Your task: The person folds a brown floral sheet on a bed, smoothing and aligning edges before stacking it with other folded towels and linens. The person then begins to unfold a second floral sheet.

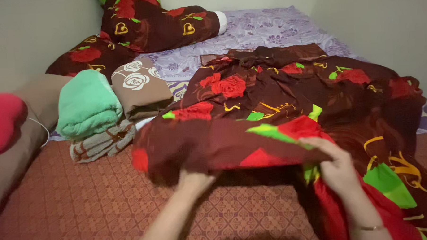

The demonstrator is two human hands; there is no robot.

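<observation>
A large dark brown sheet [288, 103] printed with red roses, green leaves and yellow lines lies bunched across the mattress and hangs over its near edge. My left hand [194, 181] is under the sheet's lifted front edge, its fingers hidden by the cloth. My right hand [335, 165] pinches the same edge further right, at a red and green patch. A thin bracelet sits on the right wrist. Between the two hands the edge is stretched into a flap above the floor mat.
A red patterned mat [84, 205] covers the floor in front. A purple-sheeted mattress [267, 28] has matching rose pillows [158, 22] at its head. Folded green [87, 103] and brown [141, 87] cloths are stacked at left, beside a red cushion [0, 120]. Walls enclose left, back and right.
</observation>
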